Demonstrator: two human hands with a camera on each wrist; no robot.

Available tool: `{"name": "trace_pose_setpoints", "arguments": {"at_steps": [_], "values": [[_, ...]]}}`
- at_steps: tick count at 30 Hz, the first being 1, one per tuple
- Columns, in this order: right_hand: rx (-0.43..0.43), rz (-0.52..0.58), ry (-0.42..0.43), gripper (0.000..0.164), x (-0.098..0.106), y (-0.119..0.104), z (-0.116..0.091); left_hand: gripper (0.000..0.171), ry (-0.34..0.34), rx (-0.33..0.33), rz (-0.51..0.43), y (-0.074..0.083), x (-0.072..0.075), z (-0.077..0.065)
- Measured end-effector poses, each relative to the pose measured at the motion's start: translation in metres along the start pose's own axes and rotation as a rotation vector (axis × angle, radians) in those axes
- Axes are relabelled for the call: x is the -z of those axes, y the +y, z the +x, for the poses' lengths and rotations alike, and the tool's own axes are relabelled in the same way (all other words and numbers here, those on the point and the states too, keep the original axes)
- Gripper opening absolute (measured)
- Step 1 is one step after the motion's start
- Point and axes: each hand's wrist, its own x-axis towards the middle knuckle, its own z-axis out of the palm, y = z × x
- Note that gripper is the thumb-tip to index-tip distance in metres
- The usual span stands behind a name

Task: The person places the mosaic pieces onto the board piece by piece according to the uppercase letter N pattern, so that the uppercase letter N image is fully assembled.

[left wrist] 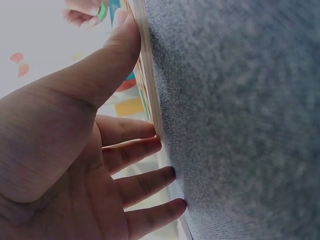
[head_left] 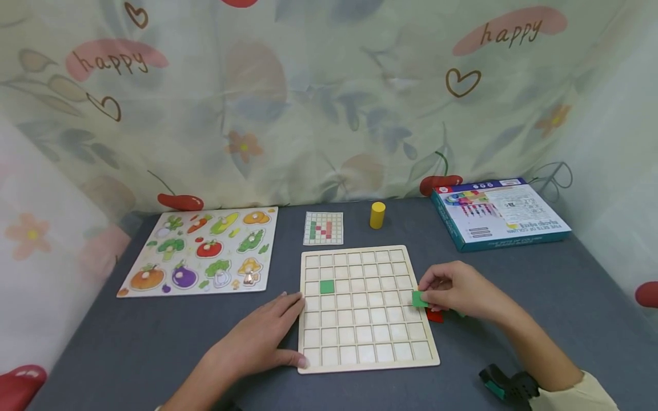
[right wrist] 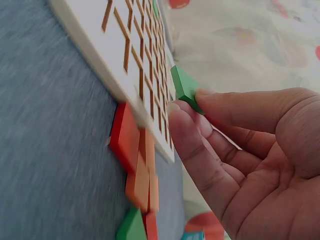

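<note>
A pale wooden grid board (head_left: 366,351) lies flat on the dark cloth. One green square tile (head_left: 327,286) sits in a cell toward its upper left. My left hand (head_left: 259,339) rests against the board's left edge, thumb at the lower corner and fingers extended along the side. Between thumb and fingertips, my right hand (head_left: 457,291) pinches another green tile (right wrist: 184,87) over the board's right edge. Below that hand, a red tile (right wrist: 125,137), orange tiles (right wrist: 139,185) and a green tile (right wrist: 131,225) lie loose beside the board; in the head view the hand mostly hides them.
Behind the board lie a small pattern card (head_left: 323,228) with coloured squares and an upright yellow cylinder (head_left: 377,215). A vegetable picture board (head_left: 205,285) is at the left. At the back right is a flat box (head_left: 534,222), with a grey cable (head_left: 557,177) behind it.
</note>
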Motion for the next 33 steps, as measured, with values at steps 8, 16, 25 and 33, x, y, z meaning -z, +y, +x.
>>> {"name": "trace_pose_setpoints", "arguments": {"at_steps": [8, 16, 25, 33], "values": [[0.036, -0.018, -0.021, 0.004, -0.015, -0.013, 0.025, 0.100, -0.002, 0.004, 0.012, -0.001, 0.000, 0.000], [0.041, 0.023, -0.050, 0.004, -0.036, -0.024, 0.045, 0.100, 0.000, -0.006, 0.001, -0.001, 0.000, -0.001], [0.038, 0.056, -0.072, 0.004, -0.055, -0.035, 0.062, 0.099, -0.008, -0.004, 0.003, -0.001, 0.001, 0.000], [0.073, 0.060, -0.094, 0.004, -0.074, -0.048, 0.077, 0.100, -0.015, 0.003, -0.007, 0.000, 0.001, 0.000]]}}
